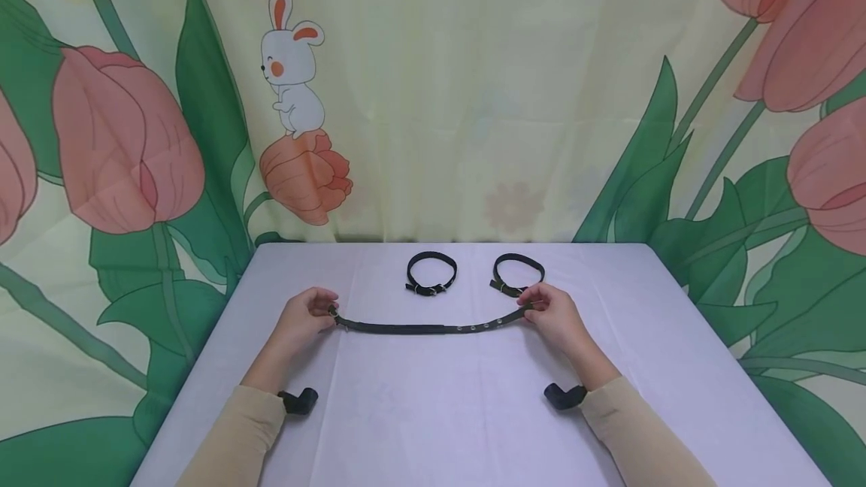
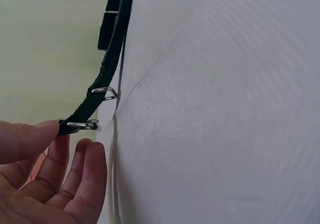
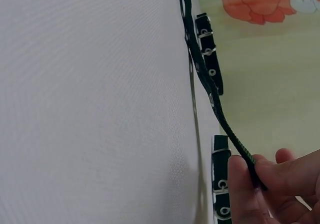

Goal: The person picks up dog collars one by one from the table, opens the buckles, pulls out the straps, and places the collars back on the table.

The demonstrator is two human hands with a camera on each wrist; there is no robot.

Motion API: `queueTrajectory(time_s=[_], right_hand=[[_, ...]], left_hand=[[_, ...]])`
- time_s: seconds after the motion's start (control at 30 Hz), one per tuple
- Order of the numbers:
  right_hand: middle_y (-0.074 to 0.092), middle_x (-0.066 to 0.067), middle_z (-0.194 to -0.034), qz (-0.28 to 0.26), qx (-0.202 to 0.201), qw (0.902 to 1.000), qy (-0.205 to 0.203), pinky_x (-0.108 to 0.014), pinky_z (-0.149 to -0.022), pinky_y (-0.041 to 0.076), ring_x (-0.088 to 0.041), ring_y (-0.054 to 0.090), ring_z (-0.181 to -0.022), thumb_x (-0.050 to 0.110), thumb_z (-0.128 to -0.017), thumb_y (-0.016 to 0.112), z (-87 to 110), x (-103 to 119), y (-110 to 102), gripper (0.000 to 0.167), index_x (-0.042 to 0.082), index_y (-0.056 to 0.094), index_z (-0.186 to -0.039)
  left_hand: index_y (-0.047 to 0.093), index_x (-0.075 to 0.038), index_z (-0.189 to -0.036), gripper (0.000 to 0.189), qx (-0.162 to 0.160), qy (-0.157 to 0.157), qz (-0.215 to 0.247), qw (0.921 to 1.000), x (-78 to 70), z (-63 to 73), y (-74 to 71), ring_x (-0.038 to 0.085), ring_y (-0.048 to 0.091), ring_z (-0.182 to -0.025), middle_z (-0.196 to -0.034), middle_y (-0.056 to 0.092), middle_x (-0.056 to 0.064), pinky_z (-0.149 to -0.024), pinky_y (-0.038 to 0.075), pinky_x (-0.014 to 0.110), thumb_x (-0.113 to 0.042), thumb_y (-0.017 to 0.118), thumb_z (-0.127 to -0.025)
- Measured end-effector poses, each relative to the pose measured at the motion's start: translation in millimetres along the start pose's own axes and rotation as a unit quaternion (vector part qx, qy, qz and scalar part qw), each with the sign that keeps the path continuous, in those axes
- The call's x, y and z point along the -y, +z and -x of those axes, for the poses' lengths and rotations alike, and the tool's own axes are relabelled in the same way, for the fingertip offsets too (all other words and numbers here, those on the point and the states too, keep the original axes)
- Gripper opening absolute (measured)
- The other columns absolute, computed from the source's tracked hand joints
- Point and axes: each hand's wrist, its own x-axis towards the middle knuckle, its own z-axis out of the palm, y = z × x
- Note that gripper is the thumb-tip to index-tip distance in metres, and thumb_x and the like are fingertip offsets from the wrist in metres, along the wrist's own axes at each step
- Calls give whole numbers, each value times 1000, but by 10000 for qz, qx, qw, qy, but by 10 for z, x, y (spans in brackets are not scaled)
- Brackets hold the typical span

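A dark collar (image 1: 406, 329), stretched out lengthwise with a gentle sag, spans the gap between both hands above the white table. My left hand (image 1: 307, 320) pinches its buckle end between thumb and fingers. In the left wrist view, the metal buckle (image 2: 82, 125) sits just past the thumb tip, with a metal loop (image 2: 104, 92) farther along the strap. Metal-rimmed eyelets run along the right part, where my right hand (image 1: 558, 322) pinches the plain tip. Thumb and fingers cover part of that tip in the right wrist view.
Behind the held collar lie two more collars, buckled into rings: a left one (image 1: 425, 291) and a right one (image 1: 504, 288), which sits close beyond the right hand. The white table (image 1: 433, 412) ends at a printed curtain (image 1: 433, 134). Black wrist devices (image 1: 301, 401) stick out at both cuffs.
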Motion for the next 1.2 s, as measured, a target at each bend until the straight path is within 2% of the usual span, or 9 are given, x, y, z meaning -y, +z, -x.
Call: queueTrajectory(time_s=[0.27, 0.47, 0.6, 0.77, 1.0, 1.2], right_hand=[[78, -21, -112, -251, -13, 9996, 126, -17, -78, 59, -22, 73, -96, -17, -86, 69, -1, -45, 0, 37, -3, 70, -121], [76, -22, -115, -343, 70, 9991, 227, -19, -77, 61, -21, 70, -96, -16, -89, 66, 4, -77, -15, 42, -1, 69, -127], [76, -22, -123, -404, 92, 9990, 166, -18, -81, 60, -28, 73, -106, -16, -92, 65, 9, -85, -24, 45, 1, 67, -133], [72, -25, -133, -585, 131, 9982, -101, -20, -88, 60, -38, 72, -121, -15, -95, 62, 10, -74, -29, 51, -1, 60, -144], [72, -27, -134, -652, 88, 9975, -239, -14, -88, 58, -40, 71, -124, -14, -95, 64, 9, -42, -27, 52, -3, 58, -146], [71, -23, -138, -593, -8, 9977, -333, -11, -95, 54, -39, 68, -131, -13, -95, 66, 19, -12, -29, 53, -2, 58, -146]], left_hand=[[66, 1, -131, 42, -32, 12, 184, 9998, 21, -3, 4, 27, 69, -108, -123, 72, 21, -88, 62, 31, 13, 70, -91], [66, 0, -133, 42, -79, 13, 115, 9999, 0, 23, 14, 28, 69, -109, -125, 72, 21, -90, 61, 33, 12, 69, -92], [65, -1, -135, 44, -40, 17, 141, 9999, -12, 31, 13, 30, 69, -114, -129, 72, 21, -92, 62, 33, 11, 69, -93], [63, -1, -139, 47, 49, 63, 248, 9997, -16, 27, -6, 34, 67, -122, -134, 71, 22, -96, 61, 33, 11, 68, -94], [60, -3, -143, 50, 156, 63, 366, 9992, -33, 31, -42, 35, 65, -133, -141, 69, 19, -106, 59, 42, 8, 68, -95], [58, -3, -146, 53, 240, 116, 520, 9983, -54, 43, -65, 36, 63, -138, -146, 67, 19, -104, 60, 38, 9, 66, -95]])
